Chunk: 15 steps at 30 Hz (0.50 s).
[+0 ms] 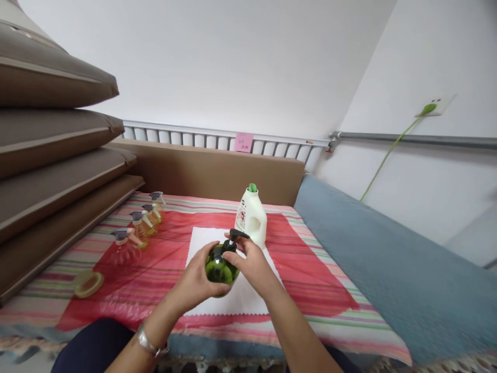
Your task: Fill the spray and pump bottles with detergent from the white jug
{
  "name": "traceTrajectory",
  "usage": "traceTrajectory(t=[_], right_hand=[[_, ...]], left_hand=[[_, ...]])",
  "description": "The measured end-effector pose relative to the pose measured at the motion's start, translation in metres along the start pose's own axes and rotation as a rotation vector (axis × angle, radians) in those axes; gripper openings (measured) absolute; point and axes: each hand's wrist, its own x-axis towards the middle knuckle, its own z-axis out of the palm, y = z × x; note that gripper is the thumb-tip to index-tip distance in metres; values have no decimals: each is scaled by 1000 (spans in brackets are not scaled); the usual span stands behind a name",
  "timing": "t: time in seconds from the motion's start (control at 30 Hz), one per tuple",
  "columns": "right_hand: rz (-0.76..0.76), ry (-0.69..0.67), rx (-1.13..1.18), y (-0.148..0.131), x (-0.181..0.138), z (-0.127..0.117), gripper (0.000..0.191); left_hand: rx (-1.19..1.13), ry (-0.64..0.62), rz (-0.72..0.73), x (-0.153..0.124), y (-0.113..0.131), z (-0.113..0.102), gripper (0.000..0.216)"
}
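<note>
A round green pump bottle (218,268) with a black pump head is held over a white cloth (236,298). My left hand (196,282) cups the bottle's body from the left, fingers wrapped round it. My right hand (252,261) grips the bottle near its neck and pump from the right, fingers closed. Just behind the hands a white detergent bottle (252,217) with a green cap stands upright at the cloth's far edge.
A red plastic sheet (310,269) covers a striped cloth. Several clear spray bottles (134,233) stand in a row at the left, with a pale green tape ring (88,283) nearer. Stacked brown cushions (46,155) rise on the left; a blue-grey mat (388,274) lies right.
</note>
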Motion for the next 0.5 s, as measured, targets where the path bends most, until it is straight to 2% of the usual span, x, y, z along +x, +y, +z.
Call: traceTrajectory(t=[0.07, 0.13, 0.2, 0.33, 0.43, 0.5], right_hand=[[-17, -62, 18, 3, -2, 0, 39], [-34, -3, -57, 6, -4, 1, 36], [-26, 62, -114, 7, -5, 1, 40], [-47, -60, -16, 11, -8, 2, 37], [-45, 41, -109, 14, -9, 1, 31], [-19, 55, -122, 16, -9, 0, 35]], left_hand=[[-7, 8, -7, -1, -3, 1, 88], [-15, 13, -17, -2, -5, 2, 87], [-19, 15, -22, -3, -6, 3, 87], [-9, 3, -19, -3, -8, 5, 88], [-7, -4, -29, -4, -10, 5, 88], [-14, -4, -35, -5, -12, 5, 89]])
